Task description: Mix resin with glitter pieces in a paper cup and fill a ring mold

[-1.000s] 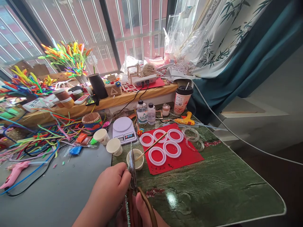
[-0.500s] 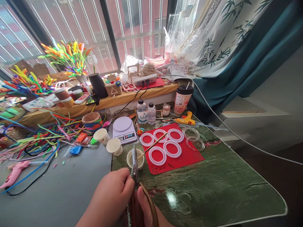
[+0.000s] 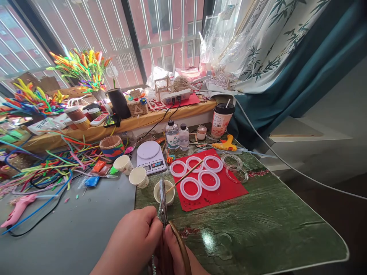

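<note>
My right hand [image 3: 174, 244] is shut on a pair of scissors [image 3: 163, 208] with brown-gold handles. Their blades point away from me, over the near side of a paper cup [image 3: 169, 198] with a wooden stick [image 3: 187, 173] leaning in it. Beside the blades, my left hand [image 3: 137, 231] is closed in a pinch on a glittery silver strip [image 3: 154, 264]. One end of the strip hangs below the fist; more glitter shows along the blades. Whether the blades touch the strip is hidden by my fingers.
A red sheet [image 3: 229, 191] carries several pale ring molds [image 3: 190, 188]. Clear rings [image 3: 236, 168], a yellow glue gun [image 3: 226, 144], bottles [image 3: 172, 137], a kitchen scale [image 3: 149, 151] and two more cups [image 3: 138, 177] stand around. Pipe cleaners [image 3: 54, 164] and a pink glue gun [image 3: 18, 212] lie left.
Both hands and the scissors have barely shifted, with the blade tips slightly lower and the left hand a touch lower. Everything on the table stays where it was.
</note>
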Tool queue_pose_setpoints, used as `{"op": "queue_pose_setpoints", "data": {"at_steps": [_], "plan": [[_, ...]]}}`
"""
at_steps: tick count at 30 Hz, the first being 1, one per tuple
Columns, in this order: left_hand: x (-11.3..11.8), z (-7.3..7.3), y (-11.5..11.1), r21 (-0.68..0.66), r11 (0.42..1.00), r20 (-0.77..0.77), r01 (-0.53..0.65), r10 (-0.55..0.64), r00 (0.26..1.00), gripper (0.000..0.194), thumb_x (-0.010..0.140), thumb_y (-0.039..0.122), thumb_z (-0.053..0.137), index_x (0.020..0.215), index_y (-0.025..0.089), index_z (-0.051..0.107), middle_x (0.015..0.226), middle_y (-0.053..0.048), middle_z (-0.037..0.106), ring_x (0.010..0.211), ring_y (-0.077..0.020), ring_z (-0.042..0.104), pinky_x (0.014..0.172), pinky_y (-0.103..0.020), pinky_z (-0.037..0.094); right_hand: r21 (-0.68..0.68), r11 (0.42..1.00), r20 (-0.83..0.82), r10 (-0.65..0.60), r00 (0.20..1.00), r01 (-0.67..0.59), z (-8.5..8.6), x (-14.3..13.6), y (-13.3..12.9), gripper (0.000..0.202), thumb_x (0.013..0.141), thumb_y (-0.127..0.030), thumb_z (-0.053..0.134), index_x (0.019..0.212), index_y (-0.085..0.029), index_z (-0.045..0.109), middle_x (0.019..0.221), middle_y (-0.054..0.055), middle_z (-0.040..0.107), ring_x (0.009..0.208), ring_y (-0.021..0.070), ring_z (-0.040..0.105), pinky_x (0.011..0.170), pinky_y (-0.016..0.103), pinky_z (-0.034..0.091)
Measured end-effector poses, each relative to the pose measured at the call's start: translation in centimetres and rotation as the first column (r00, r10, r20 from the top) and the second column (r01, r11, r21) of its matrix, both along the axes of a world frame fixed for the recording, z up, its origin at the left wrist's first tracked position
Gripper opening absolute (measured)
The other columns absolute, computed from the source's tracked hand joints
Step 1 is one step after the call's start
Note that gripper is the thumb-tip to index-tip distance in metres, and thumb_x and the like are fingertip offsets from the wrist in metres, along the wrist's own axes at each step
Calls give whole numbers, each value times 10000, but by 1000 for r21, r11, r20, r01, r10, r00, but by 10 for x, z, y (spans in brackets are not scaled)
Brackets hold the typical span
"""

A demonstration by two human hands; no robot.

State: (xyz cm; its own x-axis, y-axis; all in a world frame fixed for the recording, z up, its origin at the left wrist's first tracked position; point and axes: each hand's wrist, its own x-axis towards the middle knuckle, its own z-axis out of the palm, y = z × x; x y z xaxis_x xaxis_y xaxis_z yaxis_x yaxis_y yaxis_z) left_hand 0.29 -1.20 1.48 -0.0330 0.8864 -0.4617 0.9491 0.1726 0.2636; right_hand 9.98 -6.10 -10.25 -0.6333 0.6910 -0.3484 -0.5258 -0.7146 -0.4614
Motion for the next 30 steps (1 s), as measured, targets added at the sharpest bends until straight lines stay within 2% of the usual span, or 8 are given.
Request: {"op": "queue_pose_setpoints", "data": {"at_steps": [5, 12, 17, 21, 26, 30], "plan": [[0, 3, 0, -8, 1000, -1, 1, -1, 1000, 319, 998, 188, 472, 685, 233, 430, 706, 7, 610, 685, -189, 524, 638, -322, 275, -64, 998, 11, 20, 1000, -19, 3, 0, 2, 840, 667, -1063, 663, 753, -234, 554, 593, -51, 497, 493, 94, 400, 521, 253, 301], [3, 8, -1, -27, 1000, -8, 2, -2, 1000, 304, 983, 167, 474, 690, 233, 430, 715, 10, 609, 695, -187, 528, 639, -323, 265, -6, 1000, -8, 0, 1000, 0, 7, 1, 4, 832, 637, -1050, 711, 743, -251, 501, 541, -96, 399, 479, 84, 340, 499, 249, 256], [-1, 4, -3, -17, 1000, -3, 3, -3, 1000, 285, 969, 190, 469, 691, 239, 433, 707, 10, 592, 688, -191, 517, 640, -319, 274, -16, 999, 56, 51, 997, -50, 15, 8, 9, 871, 566, -1057, 743, 715, -250, 451, 541, -107, 371, 481, 63, 324, 503, 227, 219], [-3, 1, -3, -9, 1000, 19, 10, -10, 1000, 275, 965, 215, 461, 693, 242, 438, 713, 6, 599, 689, -196, 525, 643, -320, 279, 4, 1000, 117, 30, 993, -30, 23, 12, 11, 893, 510, -1061, 761, 717, -251, 446, 536, -118, 358, 487, 52, 276, 475, 220, 206], [-1, 1, -1, -5, 1000, 0, 14, -14, 1000, 276, 963, 218, 460, 690, 243, 432, 708, 5, 589, 690, -199, 518, 646, -323, 271, 29, 998, 102, 44, 994, -47, 33, 15, 14, 904, 480, -1072, 757, 721, -264, 433, 502, -138, 330, 453, 46, 232, 459, 223, 218], [-1, 2, -1, -9, 1000, 0, 15, -15, 1000, 280, 965, 212, 458, 687, 242, 445, 701, 7, 583, 684, -198, 512, 641, -324, 267, 43, 999, 154, 22, 988, -29, 29, 13, 13, 900, 498, -1091, 723, 697, -267, 421, 481, -131, 328, 428, 48, 254, 443, 226, 200]]}}
